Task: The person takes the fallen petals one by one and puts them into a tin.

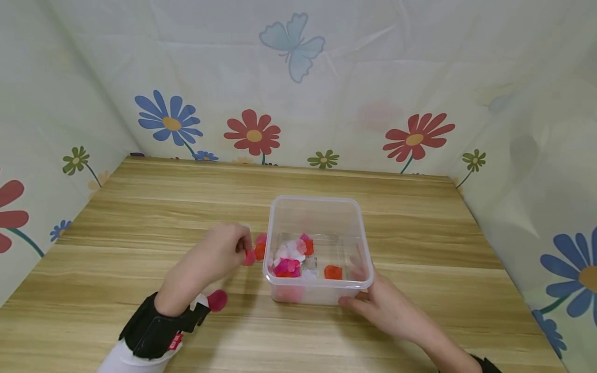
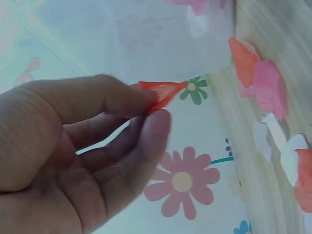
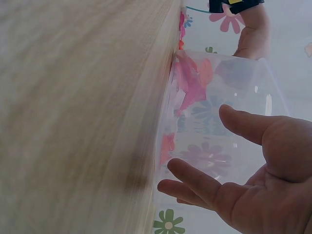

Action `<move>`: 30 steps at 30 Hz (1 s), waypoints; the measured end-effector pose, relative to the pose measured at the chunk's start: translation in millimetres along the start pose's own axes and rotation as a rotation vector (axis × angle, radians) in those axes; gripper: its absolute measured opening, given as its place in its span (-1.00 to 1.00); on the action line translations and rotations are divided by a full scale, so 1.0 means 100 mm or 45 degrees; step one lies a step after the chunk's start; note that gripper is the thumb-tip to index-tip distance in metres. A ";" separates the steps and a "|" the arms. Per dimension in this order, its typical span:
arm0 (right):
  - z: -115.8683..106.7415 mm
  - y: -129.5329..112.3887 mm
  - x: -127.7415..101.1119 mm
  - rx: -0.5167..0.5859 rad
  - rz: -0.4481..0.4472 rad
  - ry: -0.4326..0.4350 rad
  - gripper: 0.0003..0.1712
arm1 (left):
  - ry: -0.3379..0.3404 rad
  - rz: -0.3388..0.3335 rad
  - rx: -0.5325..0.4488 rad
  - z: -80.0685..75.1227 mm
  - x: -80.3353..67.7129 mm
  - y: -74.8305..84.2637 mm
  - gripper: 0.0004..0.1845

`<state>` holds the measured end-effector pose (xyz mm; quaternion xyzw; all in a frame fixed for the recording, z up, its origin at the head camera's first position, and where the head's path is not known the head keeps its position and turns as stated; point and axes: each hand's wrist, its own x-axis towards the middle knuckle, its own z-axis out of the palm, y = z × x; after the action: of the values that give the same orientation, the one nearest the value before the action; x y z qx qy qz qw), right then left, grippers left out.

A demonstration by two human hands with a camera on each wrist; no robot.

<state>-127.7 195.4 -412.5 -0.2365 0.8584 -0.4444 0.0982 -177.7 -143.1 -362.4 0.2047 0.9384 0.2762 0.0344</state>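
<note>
Hands work at a clear plastic tub (image 1: pixel 319 207) of petals on the wooden surface (image 1: pixel 140 217).
Left hand (image 1: pixel 221 254) pinches a red petal (image 2: pixel 163 91) left of the tub: light, flimsy, best nipped at its edge. Right hand (image 1: pixel 380 303), fingers spread, steadies the tub's near wall.

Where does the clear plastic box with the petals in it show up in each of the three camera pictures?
Head view: the clear plastic box sits at centre on the wooden table, between both hands.
Left wrist view: its clear wall fills the top, above the left hand pinching a red petal.
Right wrist view: its wall is at centre right, by the right hand.
Shared landmark: the pink petals inside.
</note>
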 end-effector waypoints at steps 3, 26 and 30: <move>0.00 0.00 0.00 -0.008 -0.008 0.002 -0.30 | 0.113 0.052 -0.017 -0.02 -0.01 0.04 -0.82; 0.00 0.01 0.01 -0.004 -0.016 -0.003 -0.32 | 0.548 0.521 -0.173 0.12 -0.08 0.43 -0.77; 0.01 0.02 0.01 0.004 -0.015 -0.005 -0.34 | 0.514 0.554 -0.176 0.13 -0.07 0.42 -0.74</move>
<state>-128.4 195.4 -414.1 -0.2422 0.8562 -0.4458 0.0977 -153.2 -107.1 -351.2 0.3388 0.8394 0.3754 -0.1989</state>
